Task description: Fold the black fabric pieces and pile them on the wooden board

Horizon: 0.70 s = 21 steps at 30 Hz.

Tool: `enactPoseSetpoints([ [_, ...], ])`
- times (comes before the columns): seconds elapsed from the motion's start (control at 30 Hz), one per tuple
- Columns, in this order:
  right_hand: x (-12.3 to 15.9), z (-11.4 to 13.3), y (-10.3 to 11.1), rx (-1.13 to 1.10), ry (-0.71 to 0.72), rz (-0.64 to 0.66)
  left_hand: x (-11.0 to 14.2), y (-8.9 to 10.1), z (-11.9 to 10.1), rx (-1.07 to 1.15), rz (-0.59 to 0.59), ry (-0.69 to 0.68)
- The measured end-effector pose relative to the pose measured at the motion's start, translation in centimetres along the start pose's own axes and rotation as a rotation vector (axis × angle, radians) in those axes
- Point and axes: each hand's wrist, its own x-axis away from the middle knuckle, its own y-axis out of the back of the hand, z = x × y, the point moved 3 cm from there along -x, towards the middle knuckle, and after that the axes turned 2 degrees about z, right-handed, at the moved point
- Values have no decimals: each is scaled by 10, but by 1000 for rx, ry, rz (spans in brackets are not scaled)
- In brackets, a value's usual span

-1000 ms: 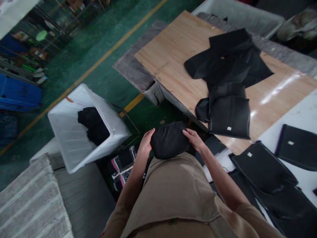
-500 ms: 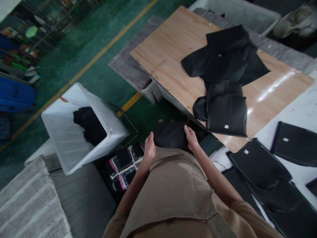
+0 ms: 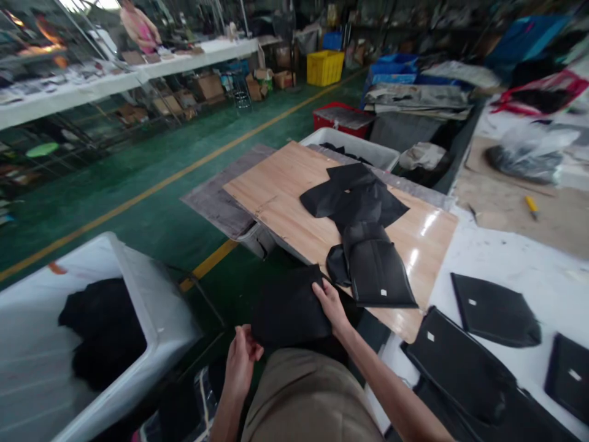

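I hold a flat black fabric piece [image 3: 289, 307] in front of my waist. My left hand [image 3: 242, 359] pinches its lower left corner, fingers closed. My right hand [image 3: 329, 302] grips its upper right edge, close to the corner of the wooden board [image 3: 280, 190]. On that board lies a stack of black fabric covers [image 3: 377, 273] with a small white label, and behind it a looser pile of black pieces [image 3: 354, 196].
A white plastic bin [image 3: 151, 319] with black fabric [image 3: 103, 331] inside stands at my left on the green floor. More black covers [image 3: 494, 310] lie on the white table at my right. Another white bin [image 3: 354, 141] sits behind the board. A person stands at a far bench.
The view has tilted up from my lap to the room. The black piece has been spread flatter and lifted toward the board; my left hand dropped to its lower corner.
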Motion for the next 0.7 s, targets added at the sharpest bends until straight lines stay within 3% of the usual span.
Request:
enactPoseSetpoints([
  [0.07, -31, 39, -5, -39, 136, -17, -1, -8, -1, 69, 94, 15],
  [0.17, -88, 92, -6, -3, 393, -156, 1, -22, 9, 19, 147, 56],
  [0.23, -117, 104, -8, 186, 363, -125, 3, -30, 23, -29, 205, 88],
  [0.3, -128, 97, -7, 279, 320, -93, 4, -35, 39, -93, 284, 118],
  [0.4, -105, 65, 0, 422, 285, -36, 2, -36, 57, -226, 358, 144],
  [0.5, -56, 38, 20, 589, 298, -12, -4, -32, 62, -292, 350, 126],
  [0.6, -8, 37, 52, 773, 367, -124, -8, -31, 58, -298, 339, 121],
  [0.7, 24, 42, 84, 1296, 460, -220, -6, -38, 50, -318, 355, 141],
])
